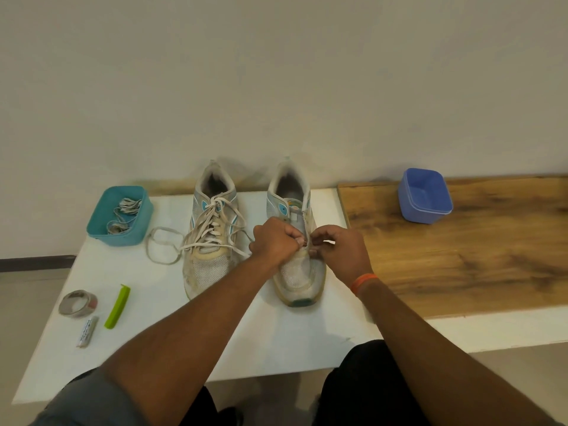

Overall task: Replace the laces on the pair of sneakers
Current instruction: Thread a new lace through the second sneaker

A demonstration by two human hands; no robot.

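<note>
Two worn white-and-teal sneakers stand side by side, toes nearest: left sneaker [212, 241] loosely laced, right sneaker [299, 265] unlaced

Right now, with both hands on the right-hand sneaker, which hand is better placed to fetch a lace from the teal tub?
Probably the left hand: the teal tub with laces sits on its side, past the laced sneaker. The right hand would have to cross over.

Both sneakers [212, 238] are off-white mesh with turquoise accents and cream laces [215, 229]. The left tub [120, 215] is teal, the right tub [425, 196] blue. The worktop [276, 333] is white, the board [476, 247] brown woodgrain. The clip [117, 306] is lime green, the tape [77, 303] grey, the wristband [362, 282] orange.
</note>
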